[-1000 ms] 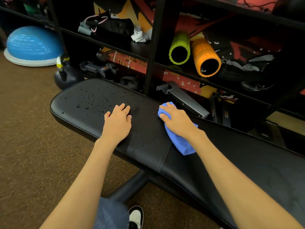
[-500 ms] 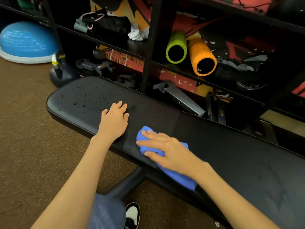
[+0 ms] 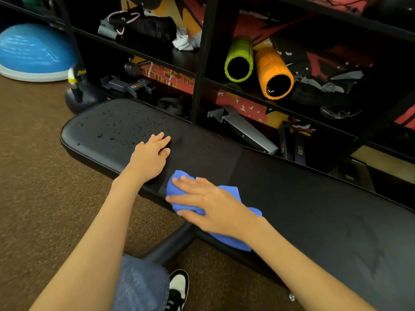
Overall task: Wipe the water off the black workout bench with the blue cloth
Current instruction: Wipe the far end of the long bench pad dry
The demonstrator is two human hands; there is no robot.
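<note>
Black workout bench point(image 3: 303, 198) stretches across the view from upper left to lower right, standing on a brown carpet floor point(image 3: 33, 176) in front of a dark shelf rack point(image 3: 205, 52). Its left end carries many small water drops point(image 3: 112, 131), which lie just beyond the left hand point(image 3: 150, 158). This hand rests flat on the padding, palm down, with the fingers straight and close together, holding nothing. The blue cloth point(image 3: 177, 178) lies bunched at the near edge of the bench, near its middle, and part of it hangs over that edge below the wrist. The right hand point(image 3: 211, 203) presses on top of the cloth with the palm down; its fingers are stretched out and a little apart, pointing to the left, and they are not curled around the fabric. The two hands are near each other but do not touch. Under the bench a black support tube point(image 3: 173, 243) runs toward the person, whose jeans leg point(image 3: 139, 286) and black-and-white shoe point(image 3: 178, 288) show at the bottom. On the rack a green foam roller point(image 3: 239, 59) and an orange foam roller point(image 3: 274, 72) lie side by side, touching. At the far left a blue balance dome point(image 3: 33, 50) sits on the floor, and a dark kettlebell point(image 3: 80, 95) stands just beside the left end of the bench.
</note>
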